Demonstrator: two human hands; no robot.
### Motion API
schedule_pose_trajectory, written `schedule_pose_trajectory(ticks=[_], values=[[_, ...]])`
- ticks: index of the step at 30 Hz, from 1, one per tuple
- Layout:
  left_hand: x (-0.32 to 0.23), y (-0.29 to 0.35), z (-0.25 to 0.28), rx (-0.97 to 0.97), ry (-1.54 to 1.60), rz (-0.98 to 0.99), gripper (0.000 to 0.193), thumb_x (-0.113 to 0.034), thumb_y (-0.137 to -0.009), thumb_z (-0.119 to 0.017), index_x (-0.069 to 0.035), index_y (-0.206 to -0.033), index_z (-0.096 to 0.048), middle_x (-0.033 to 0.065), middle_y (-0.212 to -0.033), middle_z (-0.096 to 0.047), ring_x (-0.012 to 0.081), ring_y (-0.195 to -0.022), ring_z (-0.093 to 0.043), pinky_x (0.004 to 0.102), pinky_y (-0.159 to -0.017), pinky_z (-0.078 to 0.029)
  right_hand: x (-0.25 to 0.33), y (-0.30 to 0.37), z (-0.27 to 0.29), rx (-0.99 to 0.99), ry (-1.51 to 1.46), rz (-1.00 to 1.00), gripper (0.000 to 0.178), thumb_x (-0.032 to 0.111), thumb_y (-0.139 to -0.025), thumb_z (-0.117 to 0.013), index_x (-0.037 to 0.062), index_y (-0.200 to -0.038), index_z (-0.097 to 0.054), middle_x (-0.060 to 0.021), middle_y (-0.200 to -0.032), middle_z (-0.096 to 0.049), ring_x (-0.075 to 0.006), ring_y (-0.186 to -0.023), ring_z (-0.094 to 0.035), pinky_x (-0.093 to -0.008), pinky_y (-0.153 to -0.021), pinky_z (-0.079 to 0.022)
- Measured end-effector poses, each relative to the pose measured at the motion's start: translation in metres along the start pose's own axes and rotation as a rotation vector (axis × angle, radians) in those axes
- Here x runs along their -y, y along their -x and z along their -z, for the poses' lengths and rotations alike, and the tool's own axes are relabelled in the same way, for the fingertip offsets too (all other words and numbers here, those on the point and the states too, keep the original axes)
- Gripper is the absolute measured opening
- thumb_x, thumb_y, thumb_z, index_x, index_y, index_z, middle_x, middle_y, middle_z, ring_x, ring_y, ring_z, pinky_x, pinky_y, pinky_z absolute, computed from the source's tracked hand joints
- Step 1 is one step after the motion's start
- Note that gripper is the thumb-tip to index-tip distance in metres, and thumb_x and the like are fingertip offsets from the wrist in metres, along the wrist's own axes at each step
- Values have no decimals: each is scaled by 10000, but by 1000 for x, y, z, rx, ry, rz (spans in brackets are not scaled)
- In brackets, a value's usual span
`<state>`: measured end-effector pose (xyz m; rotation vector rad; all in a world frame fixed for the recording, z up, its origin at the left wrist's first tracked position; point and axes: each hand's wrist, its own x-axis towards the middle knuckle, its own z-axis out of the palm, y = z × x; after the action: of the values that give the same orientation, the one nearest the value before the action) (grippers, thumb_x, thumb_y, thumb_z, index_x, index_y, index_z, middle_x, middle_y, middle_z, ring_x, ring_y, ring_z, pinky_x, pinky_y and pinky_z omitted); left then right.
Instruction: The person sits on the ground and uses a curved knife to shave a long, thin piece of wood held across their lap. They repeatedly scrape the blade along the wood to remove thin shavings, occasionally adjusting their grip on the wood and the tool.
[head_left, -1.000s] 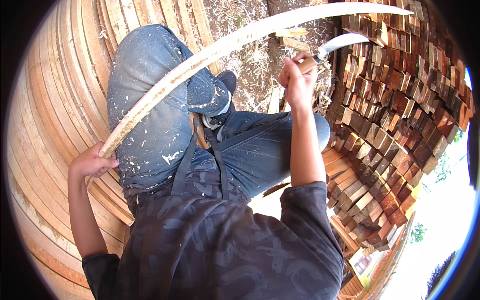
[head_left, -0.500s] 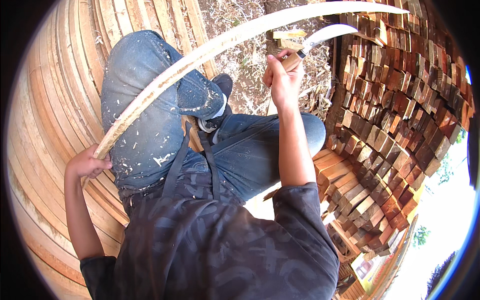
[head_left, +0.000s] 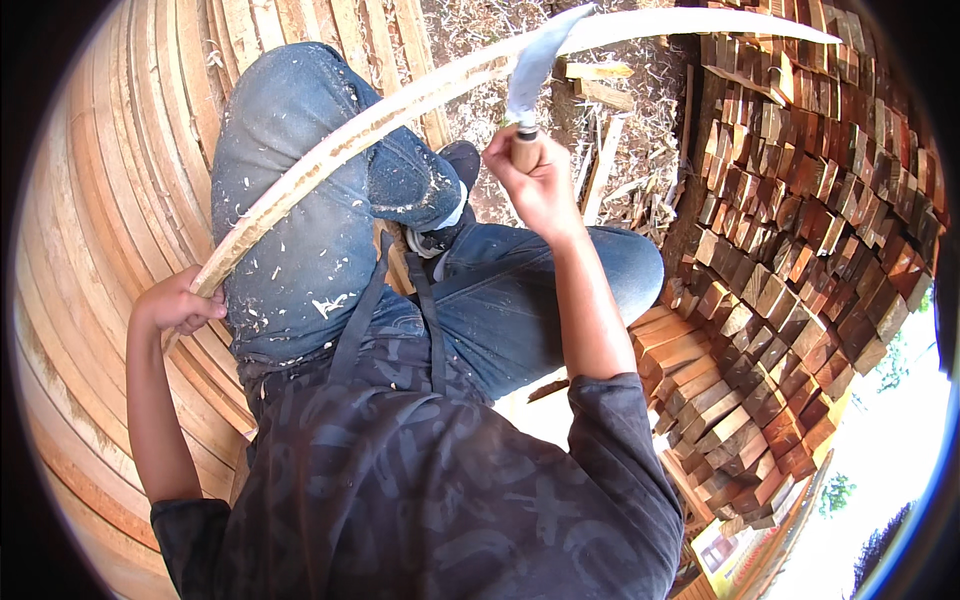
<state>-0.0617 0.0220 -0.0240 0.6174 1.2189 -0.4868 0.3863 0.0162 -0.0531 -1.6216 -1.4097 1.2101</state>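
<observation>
A long pale wooden strip [head_left: 400, 108] runs from my left side across my raised thigh to the far right; it looks curved in this view. My left hand [head_left: 180, 302] is closed round its near end, beside my hip. In my right hand [head_left: 535, 180] is the wooden handle of a knife [head_left: 535, 75] with a broad curved blade. The blade points away from me and crosses over the strip's middle in the picture; whether it touches the wood I cannot tell. Wood shavings dot my jeans [head_left: 285, 200].
Long planks [head_left: 90, 250] lie side by side on my left and beneath me. To the right rises a tall stack of cut timber [head_left: 780, 270], ends facing me. Shavings [head_left: 480, 110] cover the ground ahead, with small wood offcuts [head_left: 603, 95] among them.
My right hand has swung left and a little nearer, turning the knife from pointing right to pointing away over the strip. My left hand keeps its hold; the strip has shifted slightly in view.
</observation>
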Motion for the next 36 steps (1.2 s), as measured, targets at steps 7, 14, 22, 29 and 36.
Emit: schedule_pose_trajectory(ticks=[7, 14, 22, 29, 36], values=[[15, -8, 8, 64, 83, -21, 228, -50, -713, -679, -74, -807, -473, -21, -526, -361, 73, -396, -297, 258, -365, -202, -16, -1, 17, -52, -83, -214, 72, 45, -783, -669, 50, -806, -601, 7, -702, -578, -72, -640, -511, -254, -604, -432], [17, -18, 15, 130, 107, 4, 252, -24, -698, -674, -84, -815, -458, -22, -547, -361, 74, -404, -284, 264, -369, -198, -8, -17, 29, -49, -4, -103, 58, 23, -809, -627, 50, -811, -576, -5, -678, -560, -85, -641, -525, -266, -609, -444], [9, -16, 13, 147, 94, 4, 227, -44, -715, -672, -76, -807, -468, -32, -525, -338, 70, -403, -275, 265, -369, -199, -5, -25, 43, -67, 173, -85, 32, 25, -845, -607, 49, -832, -591, -18, -615, -546, -75, -538, -481, -249, -506, -396], [15, -20, 20, 176, 59, -4, 210, -52, -736, -672, -68, -801, -473, -38, -521, -331, 69, -403, -280, 263, -372, -199, -10, -21, 31, -200, -242, -133, 38, 48, -861, -615, 55, -872, -580, 0, -595, -531, -65, -518, -478, -233, -467, -370], [19, -22, 32, 207, 63, 3, 200, -57, -778, -657, -70, -844, -469, -45, -550, -350, 54, -418, -283, 252, -377, -205, 12, 3, 11, 184, 259, -25, 76, 97, -830, -637, 44, -834, -583, -105, -650, -588, -180, -614, -573, -329, -615, -465]])
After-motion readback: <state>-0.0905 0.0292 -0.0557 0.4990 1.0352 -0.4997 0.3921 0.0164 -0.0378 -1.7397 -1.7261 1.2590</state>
